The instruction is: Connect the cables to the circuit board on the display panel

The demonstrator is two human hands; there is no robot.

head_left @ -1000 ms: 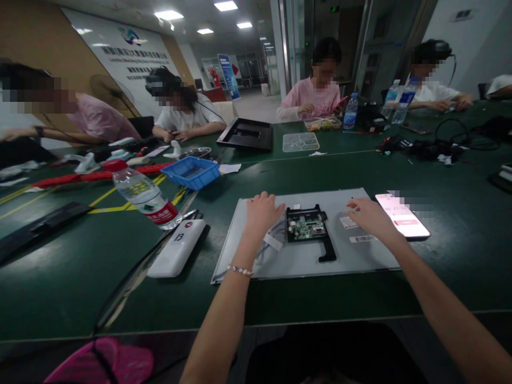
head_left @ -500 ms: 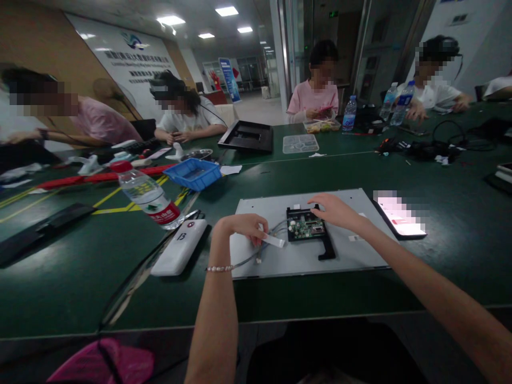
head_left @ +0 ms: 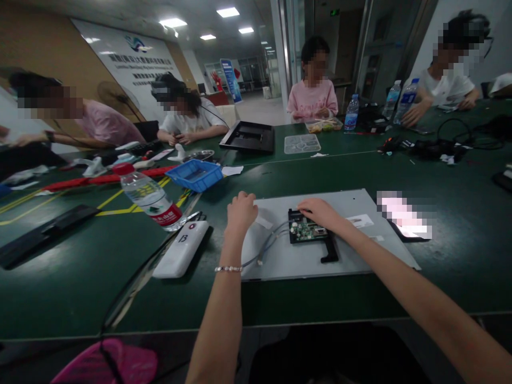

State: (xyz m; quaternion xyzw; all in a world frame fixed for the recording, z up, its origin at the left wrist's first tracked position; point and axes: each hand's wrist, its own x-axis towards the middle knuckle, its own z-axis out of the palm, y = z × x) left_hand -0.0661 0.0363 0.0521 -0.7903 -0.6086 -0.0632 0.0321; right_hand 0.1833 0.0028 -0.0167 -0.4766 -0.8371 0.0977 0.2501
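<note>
Grey panel (head_left: 290, 264) beneath, we seem to be handling the board (head_left: 306, 231), left hand (head_left: 242, 211) curled at its ten o'clock, right hand (head_left: 319, 210) half-closed at one, grips unclear, next needing steadiness.

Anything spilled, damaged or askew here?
I see no spill or clear damage. The red-capped bottle appears to lean, perhaps only lens distortion. Gray cables run loosely across the panel beside the exposed circuit board, which looks untidy.

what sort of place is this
Likely a shared office or workroom: a large wall sign, several people around a green table, and an exposed circuit board on a flat panel.
</note>
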